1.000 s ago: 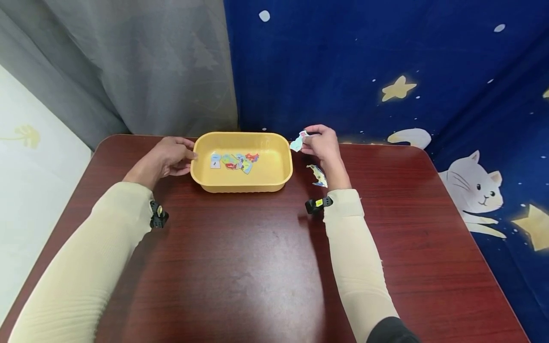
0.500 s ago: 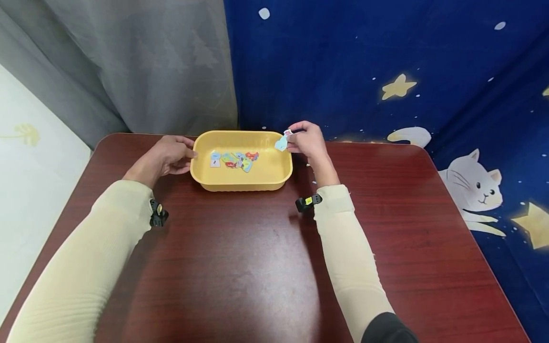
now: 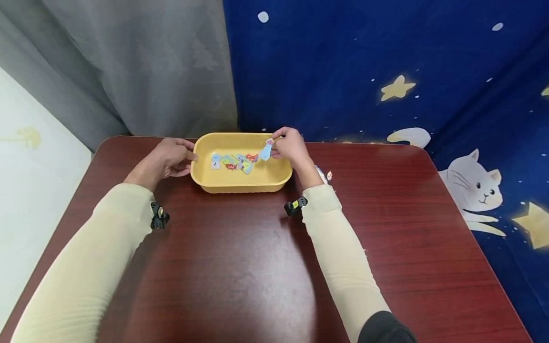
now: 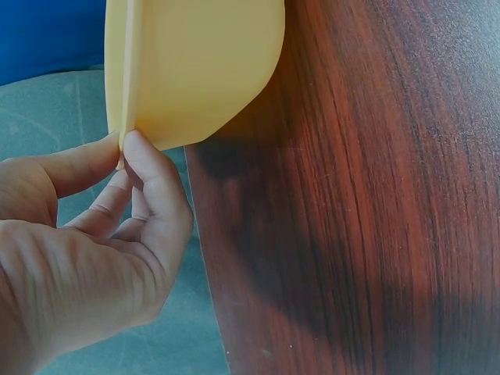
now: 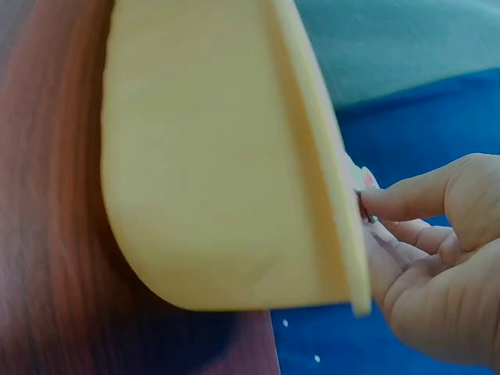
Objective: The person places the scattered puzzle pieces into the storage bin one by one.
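A yellow plastic basin (image 3: 240,180) stands near the far edge of the table. My left hand (image 3: 173,156) pinches its left rim between thumb and fingers, seen close in the left wrist view. Over the right part of the basin, my right hand (image 3: 291,145) pinches a flat light-blue puzzle piece (image 3: 265,151) with an irregular outline and a pink patch. Several colourful map-like puzzle pieces (image 3: 246,166) lie in a cluster on the basin floor, with a pale blue and white piece (image 3: 215,162) at their left. In the right wrist view the basin wall hides most of the held piece.
On the dark red wooden table (image 3: 231,267), another puzzle piece (image 3: 329,176) lies right of the basin, partly hidden behind my right wrist. A grey curtain (image 3: 171,71) and a blue curtain (image 3: 309,71) with stars and a cat hang behind the table.
My right hand has moved left with the light-blue puzzle piece, from beside the basin to over its inside. The left hand has stayed at the left rim.
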`<state>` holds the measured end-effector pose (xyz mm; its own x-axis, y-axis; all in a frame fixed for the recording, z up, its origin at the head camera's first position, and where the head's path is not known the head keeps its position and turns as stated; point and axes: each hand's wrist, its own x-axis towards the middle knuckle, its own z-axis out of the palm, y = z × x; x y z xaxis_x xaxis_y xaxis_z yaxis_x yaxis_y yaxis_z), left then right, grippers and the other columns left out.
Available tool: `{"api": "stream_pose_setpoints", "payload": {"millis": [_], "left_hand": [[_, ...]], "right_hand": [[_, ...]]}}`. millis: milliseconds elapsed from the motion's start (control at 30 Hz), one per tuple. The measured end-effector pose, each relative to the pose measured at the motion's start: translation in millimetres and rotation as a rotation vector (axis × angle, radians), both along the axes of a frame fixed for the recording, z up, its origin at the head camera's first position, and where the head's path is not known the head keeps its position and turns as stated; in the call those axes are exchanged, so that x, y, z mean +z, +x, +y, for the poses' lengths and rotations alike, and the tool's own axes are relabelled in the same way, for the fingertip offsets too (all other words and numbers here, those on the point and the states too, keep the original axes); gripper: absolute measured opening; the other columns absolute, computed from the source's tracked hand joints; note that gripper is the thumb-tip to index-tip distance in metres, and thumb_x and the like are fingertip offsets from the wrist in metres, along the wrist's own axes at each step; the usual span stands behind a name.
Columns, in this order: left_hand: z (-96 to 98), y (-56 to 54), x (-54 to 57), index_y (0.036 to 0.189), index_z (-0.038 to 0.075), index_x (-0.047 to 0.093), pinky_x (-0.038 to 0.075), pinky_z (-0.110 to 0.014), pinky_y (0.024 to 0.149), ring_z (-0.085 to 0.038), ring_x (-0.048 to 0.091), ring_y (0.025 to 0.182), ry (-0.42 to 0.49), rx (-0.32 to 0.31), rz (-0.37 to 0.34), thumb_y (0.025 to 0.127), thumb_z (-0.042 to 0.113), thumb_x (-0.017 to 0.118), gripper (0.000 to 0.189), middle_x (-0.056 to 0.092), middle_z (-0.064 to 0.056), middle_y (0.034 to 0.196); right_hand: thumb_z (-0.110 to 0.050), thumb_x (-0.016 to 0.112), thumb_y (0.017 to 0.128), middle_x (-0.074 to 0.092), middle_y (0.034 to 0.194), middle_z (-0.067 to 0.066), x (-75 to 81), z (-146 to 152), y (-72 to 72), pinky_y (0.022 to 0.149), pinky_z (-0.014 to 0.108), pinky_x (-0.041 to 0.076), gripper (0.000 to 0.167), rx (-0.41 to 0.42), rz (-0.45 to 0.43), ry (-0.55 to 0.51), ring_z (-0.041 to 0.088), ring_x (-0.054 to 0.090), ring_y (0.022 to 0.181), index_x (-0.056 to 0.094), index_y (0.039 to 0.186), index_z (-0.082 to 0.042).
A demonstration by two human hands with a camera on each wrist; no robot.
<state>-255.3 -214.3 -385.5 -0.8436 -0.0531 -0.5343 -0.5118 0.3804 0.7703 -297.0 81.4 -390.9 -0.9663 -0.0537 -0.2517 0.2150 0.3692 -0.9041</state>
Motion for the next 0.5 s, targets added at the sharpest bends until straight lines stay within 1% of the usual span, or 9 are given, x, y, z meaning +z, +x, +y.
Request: {"api": "stream_pose_setpoints", "payload": {"millis": [67, 167, 400, 500], "left_hand": [[0.1, 0.0, -0.8, 0.135, 0.007, 0.045, 0.057, -0.028, 0.064, -0.013, 0.057, 0.062, 0.001, -0.001, -0.001, 0.096, 0.011, 0.059, 0.042, 0.054, -0.005, 0.086], [-0.1, 0.5, -0.9, 0.135, 0.007, 0.045, 0.057, -0.029, 0.066, -0.013, 0.058, 0.062, 0.008, -0.004, 0.002, 0.096, 0.011, 0.059, 0.042, 0.055, -0.005, 0.086], [-0.5, 0.5, -1.6, 0.135, 0.008, 0.045, 0.058, -0.03, 0.067, -0.012, 0.058, 0.062, 0.01, -0.004, 0.003, 0.096, 0.011, 0.059, 0.041, 0.055, -0.004, 0.087], [-1.0, 0.5, -1.7, 0.136, 0.007, 0.045, 0.058, -0.03, 0.068, -0.012, 0.058, 0.062, 0.008, -0.006, 0.003, 0.096, 0.011, 0.059, 0.042, 0.055, -0.005, 0.088]], "right_hand": [[0.006, 0.058, 0.087, 0.067, 0.097, 0.02, -2.9, -5, -1.1, 0.077, 0.04, 0.059, 0.019, 0.02, -0.001, 0.056, 0.03, 0.072, 0.081, 0.06, 0.105, -0.002], [0.005, 0.059, 0.087, 0.067, 0.097, 0.019, -5.8, -12, -2.6, 0.077, 0.039, 0.059, 0.017, 0.04, -0.006, 0.128, 0.032, 0.072, 0.084, 0.06, 0.103, -0.002], [0.004, 0.058, 0.089, 0.068, 0.098, 0.02, -8.3, -21, -3.6, 0.079, 0.041, 0.059, 0.014, 0.071, -0.025, 0.194, 0.034, 0.071, 0.089, 0.061, 0.1, -0.003], [0.0, 0.056, 0.092, 0.068, 0.097, 0.019, -8.2, -25, -3.5, 0.079, 0.041, 0.058, 0.008, 0.091, -0.035, 0.268, 0.034, 0.07, 0.089, 0.061, 0.097, -0.004]]}}
